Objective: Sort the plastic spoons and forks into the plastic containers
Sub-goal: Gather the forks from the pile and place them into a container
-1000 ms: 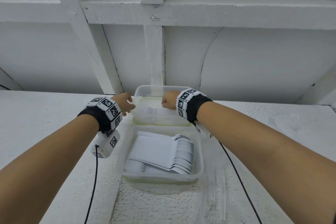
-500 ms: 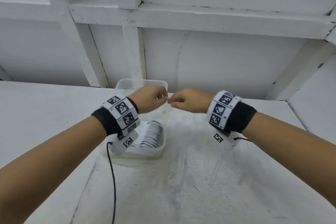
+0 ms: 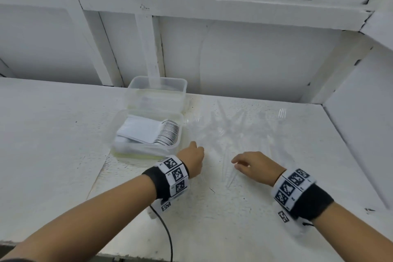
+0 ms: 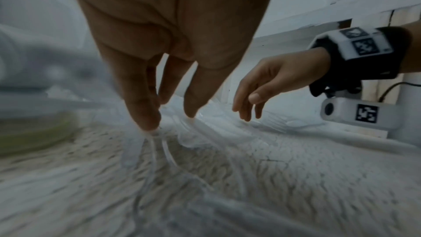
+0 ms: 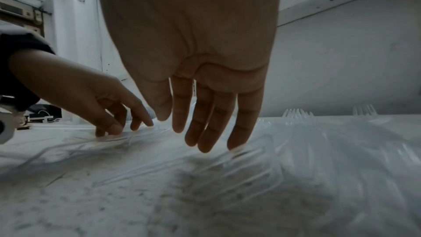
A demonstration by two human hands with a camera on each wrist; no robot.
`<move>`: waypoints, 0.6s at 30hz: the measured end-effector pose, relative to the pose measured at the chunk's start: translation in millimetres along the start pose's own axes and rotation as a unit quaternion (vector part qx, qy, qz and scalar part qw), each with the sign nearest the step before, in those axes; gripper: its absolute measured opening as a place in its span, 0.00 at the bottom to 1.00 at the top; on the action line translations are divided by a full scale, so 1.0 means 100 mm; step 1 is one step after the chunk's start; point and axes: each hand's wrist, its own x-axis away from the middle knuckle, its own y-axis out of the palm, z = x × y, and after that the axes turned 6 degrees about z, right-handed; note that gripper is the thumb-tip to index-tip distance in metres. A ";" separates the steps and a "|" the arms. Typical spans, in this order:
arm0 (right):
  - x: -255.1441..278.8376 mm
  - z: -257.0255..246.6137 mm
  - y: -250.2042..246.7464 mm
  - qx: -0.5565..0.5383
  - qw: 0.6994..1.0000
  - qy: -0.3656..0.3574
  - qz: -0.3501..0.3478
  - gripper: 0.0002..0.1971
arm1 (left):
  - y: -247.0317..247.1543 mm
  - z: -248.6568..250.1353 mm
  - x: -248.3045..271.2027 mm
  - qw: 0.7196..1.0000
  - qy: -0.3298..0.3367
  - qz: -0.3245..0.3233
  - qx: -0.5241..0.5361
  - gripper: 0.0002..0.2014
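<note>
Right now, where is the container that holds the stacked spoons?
In the head view the container with the stacked spoons sits on the white table, left of the loose clear cutlery, directly in front of the second container and just beyond the left hand.

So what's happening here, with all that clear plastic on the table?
A person is sorting clear plastic cutlery spread on a white table. The left hand touches a piece at the pile's near edge; the right hand hovers open over it. Two containers sit to the left, the nearer holding stacked spoons.
</note>
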 end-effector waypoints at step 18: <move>-0.05 -0.14 -0.08 -0.130 0.986 0.022 0.101 0.11 | -0.35 -0.03 0.27 0.922 -0.042 0.055 0.382 0.04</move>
